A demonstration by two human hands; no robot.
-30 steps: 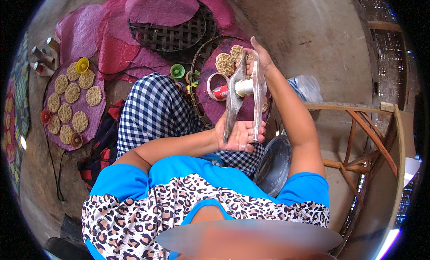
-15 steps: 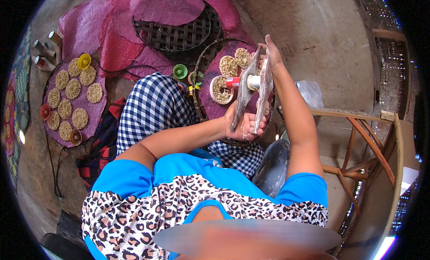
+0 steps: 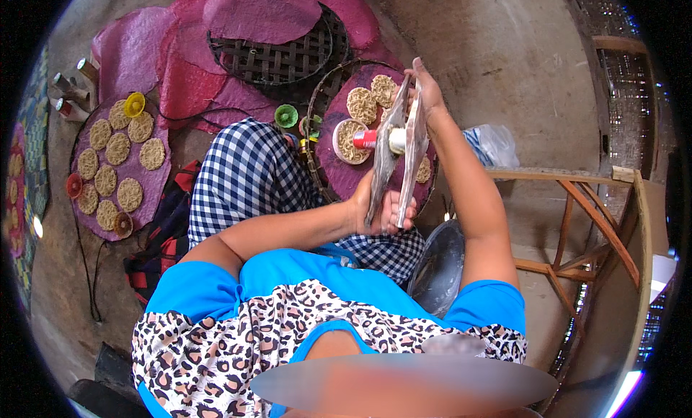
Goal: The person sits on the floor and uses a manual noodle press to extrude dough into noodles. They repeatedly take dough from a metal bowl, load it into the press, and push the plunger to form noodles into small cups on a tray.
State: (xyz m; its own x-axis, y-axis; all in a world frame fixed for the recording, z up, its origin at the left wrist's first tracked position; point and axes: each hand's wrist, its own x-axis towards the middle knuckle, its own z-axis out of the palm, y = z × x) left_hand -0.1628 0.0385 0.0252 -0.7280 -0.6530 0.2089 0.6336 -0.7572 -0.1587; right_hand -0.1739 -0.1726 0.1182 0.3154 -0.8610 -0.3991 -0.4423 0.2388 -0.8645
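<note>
A two-handled noodle press (image 3: 388,162) stretches between my hands, over a round pink mat. Its two long, worn grey handles run side by side, with a red-and-white cylinder (image 3: 365,139) on one and a pale plug on the other. My left hand (image 3: 391,206) grips the end nearer me, while my right hand (image 3: 431,95) is closed around the far end. Just left of the press, a round white-rimmed mould (image 3: 336,143) holds noodle strands. Noodle discs (image 3: 362,105) lie beyond it on the mat; another shows beside the right handle. My palms are partly hidden by the handles.
At left, a pink mat (image 3: 148,174) carries several noodle discs plus small yellow, red and brown cups. Woven baskets (image 3: 277,61) and pink sheets lie ahead. A green cup (image 3: 286,116) sits by my knee. Right: a dark basin (image 3: 440,263), a plastic bag (image 3: 497,145), a wooden frame (image 3: 598,230).
My hands and the press have shifted slightly toward me and to the left. At the near end, the handles look a little closer together. Both hands keep their grip.
</note>
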